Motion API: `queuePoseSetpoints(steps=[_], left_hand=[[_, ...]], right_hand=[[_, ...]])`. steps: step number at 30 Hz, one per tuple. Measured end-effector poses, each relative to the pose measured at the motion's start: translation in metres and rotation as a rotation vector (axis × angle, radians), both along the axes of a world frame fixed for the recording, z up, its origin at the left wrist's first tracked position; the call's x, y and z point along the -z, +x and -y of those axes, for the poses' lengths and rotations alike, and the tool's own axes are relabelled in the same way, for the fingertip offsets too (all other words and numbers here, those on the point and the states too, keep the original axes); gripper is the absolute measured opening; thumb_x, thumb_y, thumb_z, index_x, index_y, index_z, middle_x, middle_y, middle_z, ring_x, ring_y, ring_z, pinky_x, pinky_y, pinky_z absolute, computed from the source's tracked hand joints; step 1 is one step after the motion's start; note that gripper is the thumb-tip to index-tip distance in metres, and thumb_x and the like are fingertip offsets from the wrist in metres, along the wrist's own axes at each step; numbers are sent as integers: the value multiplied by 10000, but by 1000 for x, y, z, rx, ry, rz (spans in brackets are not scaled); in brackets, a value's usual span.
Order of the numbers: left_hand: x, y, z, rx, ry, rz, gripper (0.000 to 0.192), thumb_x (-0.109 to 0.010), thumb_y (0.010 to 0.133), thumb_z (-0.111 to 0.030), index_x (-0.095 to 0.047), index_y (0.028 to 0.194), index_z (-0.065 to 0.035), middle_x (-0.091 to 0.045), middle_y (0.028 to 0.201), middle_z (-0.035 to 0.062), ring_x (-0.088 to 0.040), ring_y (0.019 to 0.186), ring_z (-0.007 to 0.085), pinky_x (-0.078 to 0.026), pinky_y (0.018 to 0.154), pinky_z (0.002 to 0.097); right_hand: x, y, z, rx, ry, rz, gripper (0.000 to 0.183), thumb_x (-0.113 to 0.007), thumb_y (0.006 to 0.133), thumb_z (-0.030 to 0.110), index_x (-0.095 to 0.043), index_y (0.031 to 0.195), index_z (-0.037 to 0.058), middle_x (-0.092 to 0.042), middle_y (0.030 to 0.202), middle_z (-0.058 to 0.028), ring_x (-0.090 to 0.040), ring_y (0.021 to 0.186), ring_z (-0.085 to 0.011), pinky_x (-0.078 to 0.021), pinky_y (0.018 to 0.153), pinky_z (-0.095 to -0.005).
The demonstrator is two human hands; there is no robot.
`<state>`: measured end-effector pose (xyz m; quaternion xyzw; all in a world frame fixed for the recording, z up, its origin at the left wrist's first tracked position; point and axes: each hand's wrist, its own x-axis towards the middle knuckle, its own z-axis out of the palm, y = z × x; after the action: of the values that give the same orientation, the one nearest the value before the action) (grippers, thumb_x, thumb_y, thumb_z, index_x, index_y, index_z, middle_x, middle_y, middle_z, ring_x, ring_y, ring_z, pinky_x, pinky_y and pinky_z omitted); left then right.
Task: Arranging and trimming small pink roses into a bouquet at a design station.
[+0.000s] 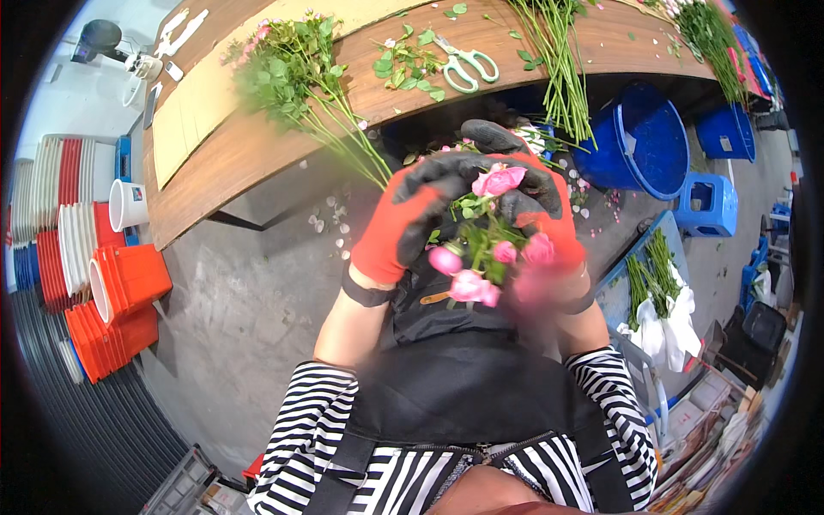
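Both my hands wear red gloves with black-coated palms and fingers, raised close together before my black apron [463, 386]. Between them is a spray of pink roses [473, 288], its blooms and buds hanging towards me and partly blurred. My right hand [547, 206] has its thumb and fingers closed at the spray beside the upper bloom [499, 180], one finger lifted away. My left hand [412, 212] curls in from the other side, fingertips near that bloom; its grip is hidden. Beyond my left hand, a bunch of leafy pink roses [283, 77] lies with its stems over the table edge.
On the wooden table [360, 58] lie green-handled scissors [470, 67], loose leaves [405, 64] and long green stems [560, 71] overhanging the edge. Blue tubs [650, 141] and a blue stool [706, 205] stand at right. Orange bins [129, 283] stand left. Petals [331, 215] litter the floor.
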<state>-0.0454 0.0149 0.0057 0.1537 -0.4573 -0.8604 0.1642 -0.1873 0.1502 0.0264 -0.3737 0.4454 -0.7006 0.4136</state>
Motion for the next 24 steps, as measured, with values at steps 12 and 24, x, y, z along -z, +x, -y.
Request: queuePoseSetpoints(steps=[12,24], left_hand=[[44,13,-5,-240,-356,150,375,-683,879,-47,-661,1247,28,-725,1103,40,-653,994,119,-515,907,297],[15,11,-11,-117,-157,81,352,-654,890,23,-660,1241,46,-724,1069,44,-636,981,89,-522,866,264]], right_hand=[[2,8,8,331,79,-423,456,-731,721,-63,-676,1173,-28,-611,1300,-123,-592,1204,-223,-451,1043,-351],[17,2,9,358,361,303,243,-643,896,40,-661,1129,-27,-646,1111,-80,-596,1088,-160,-464,962,-294]])
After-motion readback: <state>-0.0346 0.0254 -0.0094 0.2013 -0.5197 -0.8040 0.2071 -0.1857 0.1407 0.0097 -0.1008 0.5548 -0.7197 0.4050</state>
